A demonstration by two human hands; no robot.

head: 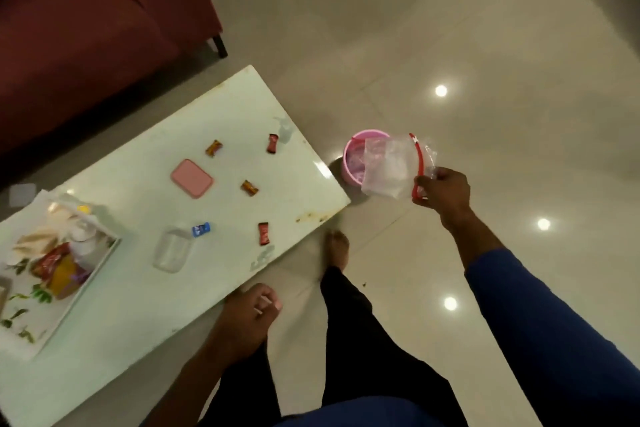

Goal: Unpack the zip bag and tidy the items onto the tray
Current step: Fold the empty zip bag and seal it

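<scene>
Though blurred, tray (104,263) contents indistinct

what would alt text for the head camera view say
Seen from above, a person's right hand holds an emptied clear zip bag over a pink bin on the floor. The left hand hangs by a white table strewn with wrapped candies and a pink box; the tray sits at the left.

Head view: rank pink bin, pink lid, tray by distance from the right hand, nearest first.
From the right hand, which holds the zip bag:
1. Pink bin, on the floor just left of the bag.
2. Pink lid, mid-table.
3. Tray, far left end of the table.
</scene>
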